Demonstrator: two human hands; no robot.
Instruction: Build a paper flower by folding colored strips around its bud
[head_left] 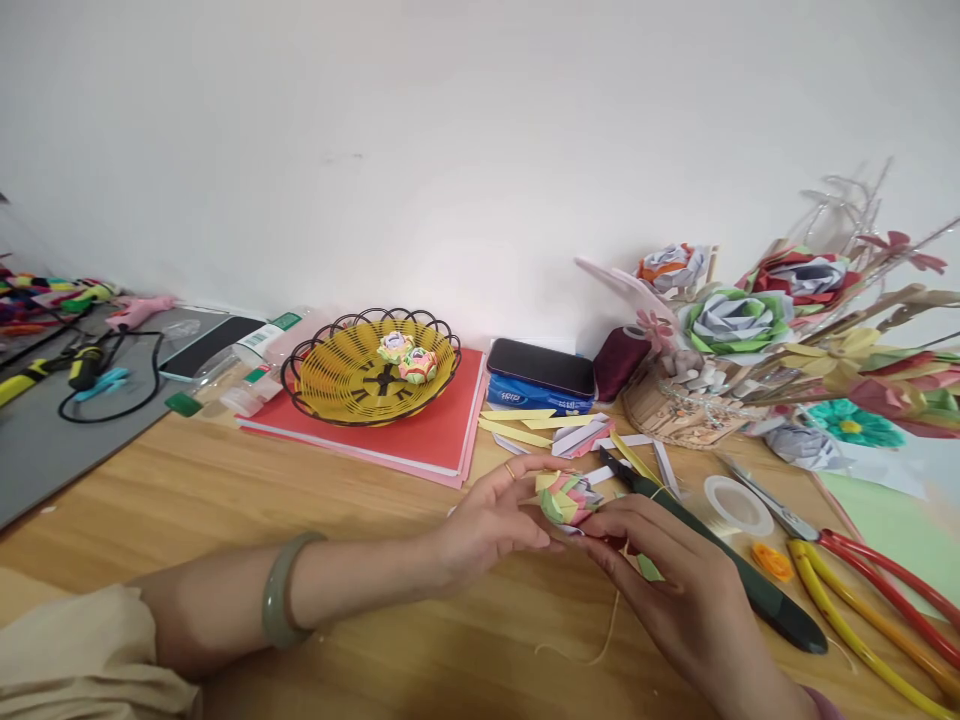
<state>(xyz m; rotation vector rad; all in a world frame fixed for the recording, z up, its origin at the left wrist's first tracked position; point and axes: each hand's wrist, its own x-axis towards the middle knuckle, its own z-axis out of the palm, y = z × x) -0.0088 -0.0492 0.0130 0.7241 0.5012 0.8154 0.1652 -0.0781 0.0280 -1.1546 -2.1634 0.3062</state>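
A folded paper flower (pixel 564 497) in yellow, green, pink and pale purple is held up over the wooden table. My left hand (pixel 501 518) curls round its left side, with the thumb beneath. From the right, my right hand (pixel 667 560) pinches the flower's lower edge between thumb and fingers. A thin pale string (pixel 604 640) hangs below my right hand and curls onto the table. Part of a green paper piece (pixel 647 568) shows by my right fingers. The flower's underside is hidden.
A yellow woven basket (pixel 330 385) with two paper flowers (pixel 409 357) stands on red paper (pixel 420 450). Paper strips (pixel 525 428), a dark green-handled knife (pixel 772 600), a tape roll (pixel 739 505) and scissors (pixel 825 540) lie near my hands. A flower-filled pot (pixel 667 410) stands back right.
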